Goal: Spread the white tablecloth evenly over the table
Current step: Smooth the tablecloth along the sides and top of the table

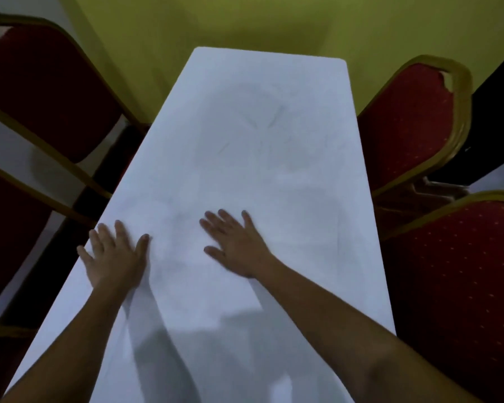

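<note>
The white tablecloth [262, 146] covers the long narrow table from the near edge to the far end by the wall. Faint creases show around its middle. My left hand [115, 254] lies flat on the cloth near the table's left edge, fingers apart. Flat on the cloth about the table's centre line rests my right hand [234, 244], fingers spread and pointing away from me. Neither hand holds anything. Both forearms reach in from the bottom of the view.
Red padded chairs with gold frames stand close on both sides: two on the left [41, 91] and two on the right [410, 123], [460, 274]. A yellow-green wall [274, 21] lies just beyond the table's far end.
</note>
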A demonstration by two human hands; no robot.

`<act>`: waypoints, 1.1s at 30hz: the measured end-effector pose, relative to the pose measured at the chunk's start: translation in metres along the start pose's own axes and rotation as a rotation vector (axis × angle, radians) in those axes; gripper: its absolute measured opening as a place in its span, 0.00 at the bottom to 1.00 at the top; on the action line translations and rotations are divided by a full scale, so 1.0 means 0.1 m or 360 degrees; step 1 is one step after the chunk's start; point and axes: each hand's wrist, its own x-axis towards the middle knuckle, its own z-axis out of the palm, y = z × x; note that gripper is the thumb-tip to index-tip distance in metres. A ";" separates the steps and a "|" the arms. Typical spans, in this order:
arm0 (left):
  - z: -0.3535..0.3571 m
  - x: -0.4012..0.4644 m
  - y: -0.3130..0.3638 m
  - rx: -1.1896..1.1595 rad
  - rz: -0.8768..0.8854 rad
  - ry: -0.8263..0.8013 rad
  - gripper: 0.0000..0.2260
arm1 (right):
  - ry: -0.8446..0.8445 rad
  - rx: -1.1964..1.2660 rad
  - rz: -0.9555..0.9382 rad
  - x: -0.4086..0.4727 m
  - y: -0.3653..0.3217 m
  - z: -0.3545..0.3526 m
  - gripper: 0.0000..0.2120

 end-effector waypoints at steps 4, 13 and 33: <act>0.10 0.04 0.54 -0.0045 0.0601 0.0248 0.30 | 0.0053 0.0003 0.0486 0.06 0.76 -0.21 0.30; 0.37 0.08 2.41 0.0031 0.1423 -0.0061 0.29 | 0.0258 0.0047 0.1406 -0.81 2.23 -0.47 0.30; -0.30 2.60 1.44 -0.0319 -0.0008 0.0254 0.26 | 0.0069 -0.0059 0.0118 2.49 1.08 -0.42 0.26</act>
